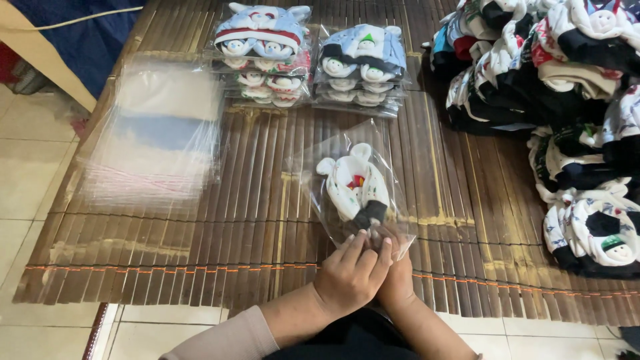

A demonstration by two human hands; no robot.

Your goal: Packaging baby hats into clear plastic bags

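Two hands meet at the near edge of a brown bamboo mat [200, 233] laid on a tiled floor [27, 173]. Toward the mat's left edge lies a stack of empty clear bags [157, 133]. At the far edge, near the middle, stand two piles of bagged caps [263, 57] (a taller one on the left, a lower one [361, 67] just beside it). At the mat's middle lies a clear bag [333, 163] with a white printed baby cap [353, 187] inside, its dark end toward the person. The left hand [350, 277] lies over the right hand [398, 277], and both sets of fingers pinch the bag's near edge shut, just below the cap. A heap of loose unbagged caps [567, 100] fills the mat's right side.
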